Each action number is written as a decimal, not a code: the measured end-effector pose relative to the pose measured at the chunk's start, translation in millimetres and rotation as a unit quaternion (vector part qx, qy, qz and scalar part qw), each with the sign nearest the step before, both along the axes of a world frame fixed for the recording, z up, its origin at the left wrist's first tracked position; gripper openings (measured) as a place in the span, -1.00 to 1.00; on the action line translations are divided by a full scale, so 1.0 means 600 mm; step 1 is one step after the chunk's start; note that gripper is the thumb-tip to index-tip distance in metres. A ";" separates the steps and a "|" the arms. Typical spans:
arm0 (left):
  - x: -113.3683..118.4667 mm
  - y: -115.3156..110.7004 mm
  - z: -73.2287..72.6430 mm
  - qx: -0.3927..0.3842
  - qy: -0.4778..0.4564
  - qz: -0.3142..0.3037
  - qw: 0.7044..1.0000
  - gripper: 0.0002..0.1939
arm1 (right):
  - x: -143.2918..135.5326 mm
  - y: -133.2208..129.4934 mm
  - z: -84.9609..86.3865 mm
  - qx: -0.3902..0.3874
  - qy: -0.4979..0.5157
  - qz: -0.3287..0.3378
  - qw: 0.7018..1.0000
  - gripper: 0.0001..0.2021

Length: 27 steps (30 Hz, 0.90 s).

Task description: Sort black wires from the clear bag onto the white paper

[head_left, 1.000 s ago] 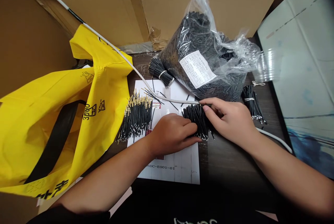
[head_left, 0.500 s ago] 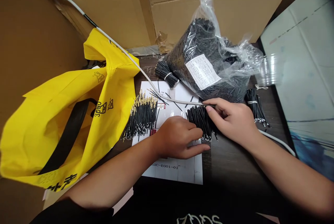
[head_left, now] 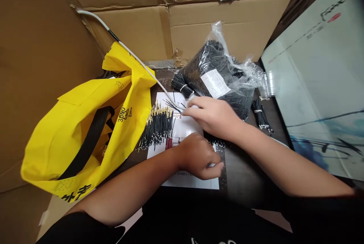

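My right hand (head_left: 213,117) reaches over a white printed sheet (head_left: 186,128). Its thumb and fingers are drawn together beside a few loose black wires (head_left: 172,104) and against the light grey cable (head_left: 142,65); what lies between the fingertips is hidden. Closer to me, my left hand (head_left: 199,156) is curled, thumb and forefinger meeting; anything in that pinch is too small to make out. Left of the hands spreads a pile of short black wires with gold-coloured tips (head_left: 157,126). Another pile of black wires (head_left: 218,142) lies partly hidden under my right forearm and hand.
A yellow bag (head_left: 85,122) stands on the left. Behind the sheet sit a clear bag of black pieces (head_left: 199,67) and a tied wire bundle (head_left: 182,84). Another tied bundle (head_left: 259,115) and clear plastic cups (head_left: 267,84) lie right. Cardboard (head_left: 222,39) walls the back.
My right hand has moved left from the right-hand wire pile to the loose wires by the cable. My left hand stays low, its thumb and forefinger now closer together. The camera view has shifted.
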<state>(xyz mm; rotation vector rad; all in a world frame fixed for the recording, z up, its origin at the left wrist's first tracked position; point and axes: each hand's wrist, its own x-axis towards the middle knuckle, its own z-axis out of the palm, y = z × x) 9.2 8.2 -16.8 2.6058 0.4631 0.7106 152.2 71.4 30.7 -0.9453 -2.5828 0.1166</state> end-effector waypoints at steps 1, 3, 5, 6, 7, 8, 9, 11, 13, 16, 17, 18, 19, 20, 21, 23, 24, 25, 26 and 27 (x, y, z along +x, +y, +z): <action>0.000 -0.002 0.000 0.000 -0.002 -0.004 1.000 -0.61 | -0.023 0.015 0.001 0.016 -0.045 0.047 0.998 -0.72; 0.001 -0.007 0.001 0.004 0.008 -0.007 1.000 -0.62 | -0.065 0.043 -0.003 0.027 -0.102 0.109 0.988 -0.71; 0.000 -0.009 0.002 0.013 0.019 -0.007 1.000 -0.62 | -0.096 0.063 -0.011 0.030 -0.146 0.149 0.978 -0.76; 0.000 -0.010 0.003 0.017 0.022 -0.007 1.000 -0.62 | -0.106 0.068 -0.015 0.033 -0.158 0.160 0.974 -0.78; 0.000 -0.010 0.004 0.020 0.023 -0.006 1.000 -0.62 | -0.112 0.072 -0.019 0.037 -0.168 0.168 0.971 -0.81; 0.000 -0.010 0.005 0.021 0.024 -0.005 0.999 -0.62 | -0.115 0.073 -0.021 0.043 -0.174 0.173 0.968 -0.83; 0.000 -0.010 0.005 0.020 0.024 -0.005 0.999 -0.62 | -0.116 0.073 -0.023 0.049 -0.177 0.177 0.967 -0.84; 0.000 -0.009 0.006 0.013 0.022 -0.005 1.000 -0.62 | -0.112 0.070 -0.022 0.062 -0.182 0.180 0.965 -0.84; 0.000 -0.009 0.007 0.004 0.014 -0.004 1.000 -0.62 | -0.109 0.067 -0.020 0.072 -0.187 0.180 0.963 -0.83; 0.000 -0.007 0.007 -0.011 0.003 -0.002 1.000 -0.61 | -0.109 0.065 -0.018 0.081 -0.196 0.189 0.959 -0.84; 0.001 -0.007 0.007 -0.017 -0.001 -0.002 1.000 -0.61 | -0.110 0.065 -0.018 0.085 -0.199 0.197 0.956 -0.84; 0.001 -0.007 0.007 -0.022 -0.004 -0.002 1.000 -0.61 | -0.112 0.065 -0.018 0.090 -0.201 0.205 0.954 -0.84; 0.001 -0.007 0.007 -0.027 -0.007 -0.002 1.000 -0.61 | -0.113 0.066 -0.018 0.098 -0.202 0.213 0.951 -0.83; 0.001 -0.006 0.007 -0.033 -0.008 -0.003 0.999 -0.61 | -0.114 0.066 -0.019 0.107 -0.204 0.221 0.948 -0.83; 0.001 -0.006 0.007 -0.038 -0.008 -0.005 0.999 -0.60 | -0.115 0.067 -0.019 0.118 -0.206 0.228 0.944 -0.82; 0.001 -0.006 0.009 -0.050 -0.004 -0.008 0.999 -0.59 | -0.114 0.069 -0.020 0.138 -0.212 0.240 0.937 -0.80; 0.001 -0.005 0.009 -0.058 -0.003 -0.009 0.998 -0.59 | -0.113 0.070 -0.020 0.145 -0.213 0.245 0.935 -0.80; 0.000 -0.005 0.010 -0.066 -0.003 -0.009 0.998 -0.58 | -0.112 0.070 -0.019 0.149 -0.215 0.248 0.933 -0.79; 0.000 -0.004 0.011 -0.076 -0.003 -0.011 0.997 -0.58 | -0.112 0.069 -0.019 0.151 -0.216 0.249 0.932 -0.79; 0.000 -0.003 0.012 -0.086 -0.005 -0.012 0.996 -0.58 | -0.111 0.068 -0.018 0.151 -0.217 0.248 0.932 -0.79</action>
